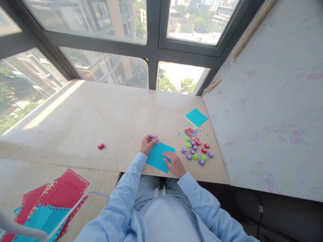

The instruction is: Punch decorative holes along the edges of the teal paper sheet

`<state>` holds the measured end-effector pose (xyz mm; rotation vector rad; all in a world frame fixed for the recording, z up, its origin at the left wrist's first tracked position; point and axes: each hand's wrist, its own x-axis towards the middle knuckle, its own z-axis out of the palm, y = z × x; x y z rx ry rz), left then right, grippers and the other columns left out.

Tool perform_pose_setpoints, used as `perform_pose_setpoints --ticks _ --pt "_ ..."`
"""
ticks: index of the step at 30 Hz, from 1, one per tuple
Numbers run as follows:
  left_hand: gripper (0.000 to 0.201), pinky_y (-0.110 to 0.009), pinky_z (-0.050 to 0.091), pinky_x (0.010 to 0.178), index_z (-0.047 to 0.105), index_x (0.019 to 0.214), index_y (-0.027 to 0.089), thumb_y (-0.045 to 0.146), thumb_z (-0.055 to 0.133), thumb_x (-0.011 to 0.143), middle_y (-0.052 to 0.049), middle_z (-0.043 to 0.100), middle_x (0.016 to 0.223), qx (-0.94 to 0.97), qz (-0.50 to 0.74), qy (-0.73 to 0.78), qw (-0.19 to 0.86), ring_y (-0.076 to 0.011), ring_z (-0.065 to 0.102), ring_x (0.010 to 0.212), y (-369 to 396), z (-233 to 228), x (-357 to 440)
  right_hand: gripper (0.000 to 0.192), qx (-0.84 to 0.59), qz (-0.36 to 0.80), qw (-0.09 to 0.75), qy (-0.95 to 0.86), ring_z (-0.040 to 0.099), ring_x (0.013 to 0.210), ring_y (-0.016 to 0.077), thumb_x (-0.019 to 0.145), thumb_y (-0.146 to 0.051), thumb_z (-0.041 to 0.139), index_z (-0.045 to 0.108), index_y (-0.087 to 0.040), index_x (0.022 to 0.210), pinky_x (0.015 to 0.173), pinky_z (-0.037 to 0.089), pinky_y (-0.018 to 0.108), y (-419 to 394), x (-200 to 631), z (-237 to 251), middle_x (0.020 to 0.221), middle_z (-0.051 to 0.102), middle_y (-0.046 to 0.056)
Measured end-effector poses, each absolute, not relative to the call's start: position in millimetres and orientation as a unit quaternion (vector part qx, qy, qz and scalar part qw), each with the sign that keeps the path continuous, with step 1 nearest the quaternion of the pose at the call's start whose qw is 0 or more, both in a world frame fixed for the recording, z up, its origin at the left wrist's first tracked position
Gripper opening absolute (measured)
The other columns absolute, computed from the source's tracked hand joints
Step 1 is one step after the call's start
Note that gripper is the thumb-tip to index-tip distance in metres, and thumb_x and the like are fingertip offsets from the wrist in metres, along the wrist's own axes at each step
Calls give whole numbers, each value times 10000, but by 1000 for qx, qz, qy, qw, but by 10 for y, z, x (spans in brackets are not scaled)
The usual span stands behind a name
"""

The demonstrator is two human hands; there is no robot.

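Observation:
A sheet of blue paper lies turned at an angle on the table in front of me, with small cut marks along its left edge. At its upper left corner my left hand is closed around a small purple craft punch, partly hidden by the fingers. My right hand rests over the sheet's right side, thumb and fingers apart, with nothing in its grasp. Several purple, green and red craft punches with eye-like buttons lie right of it.
Behind the punches is a pile of red and blue paper bits, then a stack of blue sheets. A red punch sits alone at left. Punched red and blue sheets and a white cable are at lower left.

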<state>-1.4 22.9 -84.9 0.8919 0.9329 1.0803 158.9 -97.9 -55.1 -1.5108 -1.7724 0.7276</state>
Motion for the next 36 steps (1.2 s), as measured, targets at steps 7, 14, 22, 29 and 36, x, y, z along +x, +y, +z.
perform_pose_setpoints --ticks 7,14,22,29,36 --pt "459 -392 532 840 528 913 162 282 817 576 -122 655 1087 426 491 415 637 -235 661 971 220 -857 -24 296 -581 214 411 -669 614 968 222 888 -124 446 715 -229 955 877 499 418 -1338 1570 -837 1001 690 95" --pt "467 -400 542 839 569 961 154 271 805 575 -117 658 1068 448 484 430 616 -253 636 1032 224 -914 -20 307 -589 182 408 -673 628 907 233 844 -82 463 733 -229 852 836 496 430 -1287 1521 -845 937 713 88" --pt "448 -403 506 918 606 965 155 321 806 600 -103 693 1022 461 473 452 600 -240 653 1012 164 -893 -4 335 -547 166 457 -681 611 1104 224 852 -61 443 714 -253 803 960 465 464 -1381 1547 -844 1061 715 67" --pt "507 -368 579 708 567 1053 151 531 674 734 -131 688 1051 439 453 448 634 -216 701 801 94 -850 9 329 -535 207 504 -646 650 949 204 853 -56 443 697 -258 798 845 524 413 -1483 1564 -657 923 723 58" --pt "569 -301 573 575 559 1068 123 582 642 744 -122 722 892 431 437 462 641 -199 704 665 93 -797 7 323 -531 242 488 -649 652 846 193 835 -43 453 702 -243 790 779 536 364 -1477 1625 -665 832 713 45"
